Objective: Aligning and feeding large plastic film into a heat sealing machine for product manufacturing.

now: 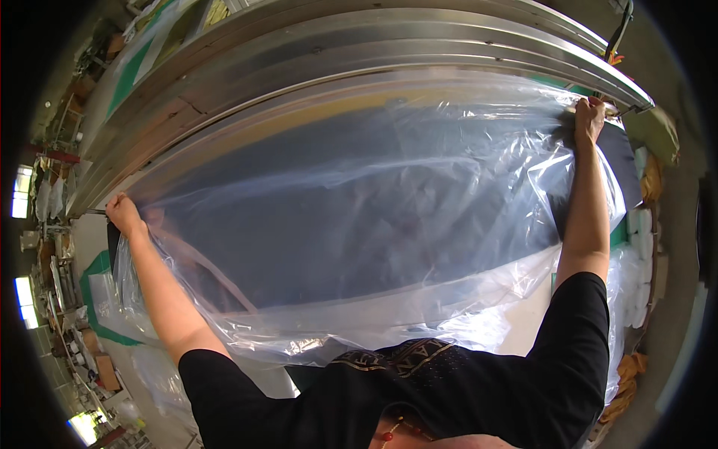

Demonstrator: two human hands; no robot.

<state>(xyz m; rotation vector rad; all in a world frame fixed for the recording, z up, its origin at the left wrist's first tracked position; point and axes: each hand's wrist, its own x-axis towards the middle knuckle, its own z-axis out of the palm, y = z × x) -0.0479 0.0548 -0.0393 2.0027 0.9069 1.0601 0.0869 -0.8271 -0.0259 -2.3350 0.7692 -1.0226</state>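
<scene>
A large dark flat panel [359,217] lies in front of me, wrapped in a clear plastic sheet [419,150] that bunches near my chest. My left hand [122,213] is closed on the plastic at the panel's far left corner. My right hand [589,114] grips the plastic at the far right corner. Both arms are stretched out wide, and the film is pulled over the panel's far edge.
Long metal rails of a machine bed [359,45] run across behind the panel. White packages [639,224] are stacked at the right. A green and white floor [97,299] and cluttered shelves [60,150] show at the left.
</scene>
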